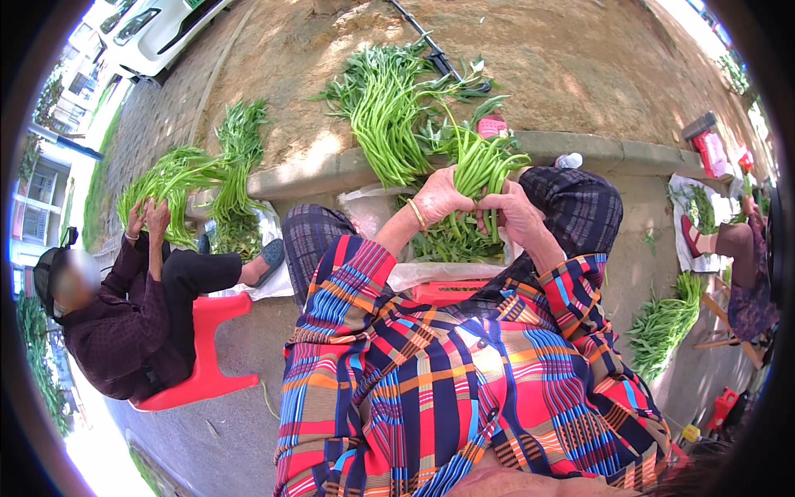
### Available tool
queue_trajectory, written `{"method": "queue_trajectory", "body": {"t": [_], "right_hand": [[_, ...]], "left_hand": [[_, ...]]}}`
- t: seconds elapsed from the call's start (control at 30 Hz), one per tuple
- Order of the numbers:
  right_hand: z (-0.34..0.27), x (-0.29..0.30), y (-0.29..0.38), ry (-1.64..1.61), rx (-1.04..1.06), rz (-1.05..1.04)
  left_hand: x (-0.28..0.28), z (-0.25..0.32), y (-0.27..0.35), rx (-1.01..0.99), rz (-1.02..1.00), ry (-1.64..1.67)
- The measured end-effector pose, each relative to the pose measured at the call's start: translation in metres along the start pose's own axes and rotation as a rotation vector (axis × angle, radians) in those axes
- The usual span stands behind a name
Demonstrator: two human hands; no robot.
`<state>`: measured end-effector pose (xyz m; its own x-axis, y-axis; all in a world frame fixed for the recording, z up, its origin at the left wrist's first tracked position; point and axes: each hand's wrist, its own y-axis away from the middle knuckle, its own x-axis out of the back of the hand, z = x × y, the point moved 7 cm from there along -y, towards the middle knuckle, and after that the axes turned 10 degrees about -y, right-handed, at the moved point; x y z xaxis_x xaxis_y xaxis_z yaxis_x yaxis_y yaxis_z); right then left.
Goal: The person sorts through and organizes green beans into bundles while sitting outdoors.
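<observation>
My left hand (442, 194) is closed around the left side of a bunch of long green leafy-vegetable stems (481, 164), held upright between my knees. On its right side my right hand (514, 208) holds the lower ends of the same stems, its thumb close to the left thumb. Below both hands, loose green leaves (456, 242) lie on a clear plastic sheet (438, 273) over a red plastic basket (450, 291). A large pile of long-stemmed greens (388, 115) rests beyond my hands, across the kerb and bare soil.
A co-worker on a red plastic stool (217, 348) handles greens at the left; another person sits at the far right beside a bundle of greens (667, 323). A stone kerb (596, 149) runs across, with a plastic bottle (569, 161) against it. A black pole (438, 56) lies behind the pile.
</observation>
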<state>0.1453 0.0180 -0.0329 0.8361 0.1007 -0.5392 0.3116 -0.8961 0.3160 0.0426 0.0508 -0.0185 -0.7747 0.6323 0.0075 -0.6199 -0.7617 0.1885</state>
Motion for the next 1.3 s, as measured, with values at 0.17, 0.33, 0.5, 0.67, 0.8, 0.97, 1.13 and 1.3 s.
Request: {"method": "queue_trajectory", "body": {"t": [0.17, 0.33, 0.5, 0.67, 0.8, 0.97, 1.13, 1.3], "right_hand": [[-0.001, -0.002, 0.001, -0.098, 0.044, 0.041], [-0.001, 0.008, -0.003, -0.179, 0.081, 0.070], [-0.003, 0.016, 0.000, -0.160, 0.084, 0.126], [0.004, 0.018, -0.001, -0.075, 0.042, 0.169], [0.006, 0.012, -0.005, -0.090, 0.034, 0.073], [0.010, 0.015, -0.005, -0.074, 0.015, 0.093], [0.007, 0.009, -0.003, -0.081, 0.015, 0.058], [0.008, 0.013, -0.005, -0.090, 0.044, 0.050]], "left_hand": [[0.003, -0.002, 0.002, 0.020, 0.053, 0.129], [0.019, -0.014, 0.002, 0.039, 0.136, 0.155], [0.022, -0.021, 0.002, 0.035, 0.108, 0.174], [0.004, -0.012, -0.002, -0.014, 0.037, 0.138], [-0.002, -0.007, 0.002, -0.008, 0.002, 0.076], [-0.005, 0.000, 0.003, 0.008, 0.000, 0.131], [-0.004, -0.002, 0.004, -0.011, 0.024, 0.083], [-0.004, -0.002, 0.003, -0.002, 0.042, 0.131]]}}
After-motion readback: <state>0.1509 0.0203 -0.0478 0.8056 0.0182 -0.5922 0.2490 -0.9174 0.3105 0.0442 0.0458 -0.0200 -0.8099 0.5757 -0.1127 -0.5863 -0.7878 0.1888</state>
